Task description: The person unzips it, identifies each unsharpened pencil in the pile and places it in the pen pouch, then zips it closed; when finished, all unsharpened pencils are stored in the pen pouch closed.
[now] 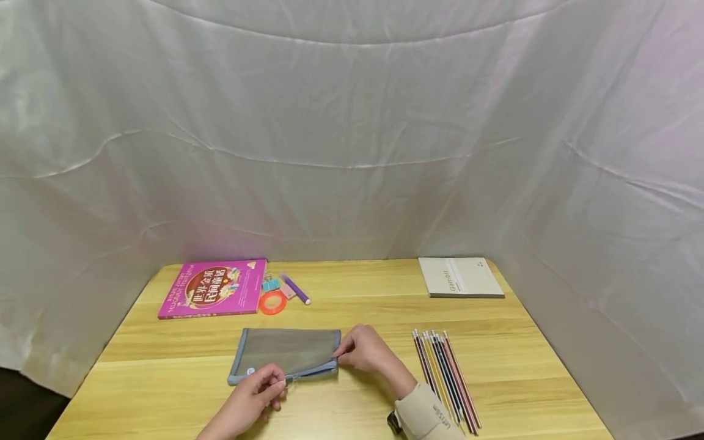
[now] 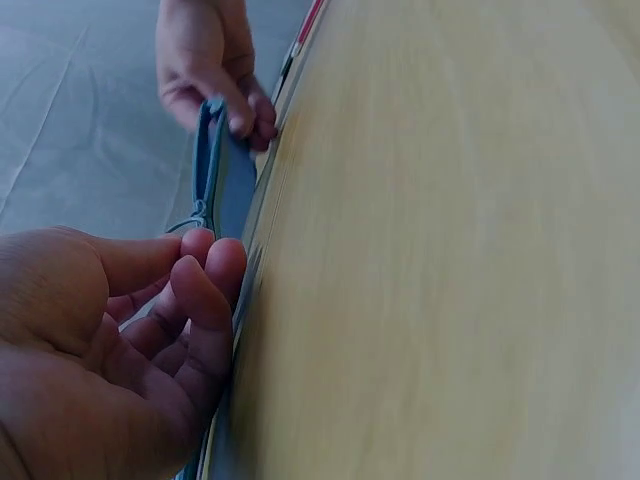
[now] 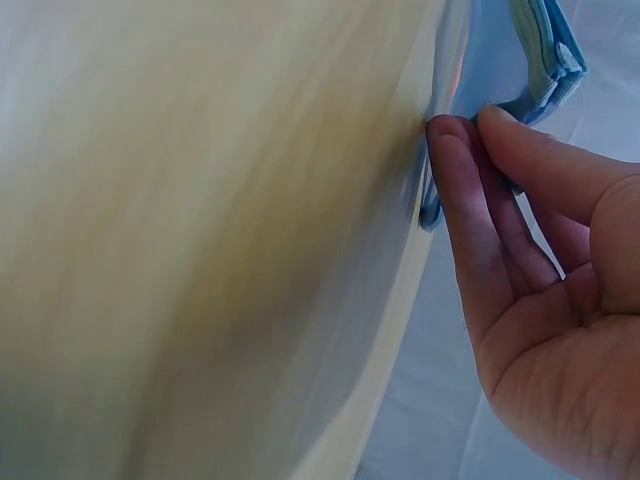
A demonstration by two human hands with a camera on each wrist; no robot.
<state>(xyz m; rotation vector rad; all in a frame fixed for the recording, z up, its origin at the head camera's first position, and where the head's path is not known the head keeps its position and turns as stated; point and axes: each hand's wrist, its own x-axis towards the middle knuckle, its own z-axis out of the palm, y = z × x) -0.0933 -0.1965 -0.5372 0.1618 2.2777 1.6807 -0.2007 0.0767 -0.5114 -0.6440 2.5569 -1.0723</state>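
Observation:
A grey mesh zipper pouch (image 1: 291, 351) with blue edging lies flat on the table. My left hand (image 1: 253, 397) is at its front edge and pinches the thin cord of the zipper pull (image 2: 200, 212) between thumb and fingers. My right hand (image 1: 365, 349) pinches the pouch's right edge, close to the corner. Between the two hands the zipper (image 1: 313, 371) gapes, and its blue tapes stand apart in the left wrist view. In the right wrist view, thumb and forefinger press together on the pouch's blue border (image 3: 535, 100).
Several pencils (image 1: 445, 373) lie side by side right of the pouch, beneath the right sleeve. Behind the pouch are an orange tape roll (image 1: 272, 302), a teal binder clip (image 1: 271, 285), a small pink item (image 1: 288, 291), a purple marker (image 1: 295, 288), a pink book (image 1: 214, 288) and a cream notebook (image 1: 461, 277).

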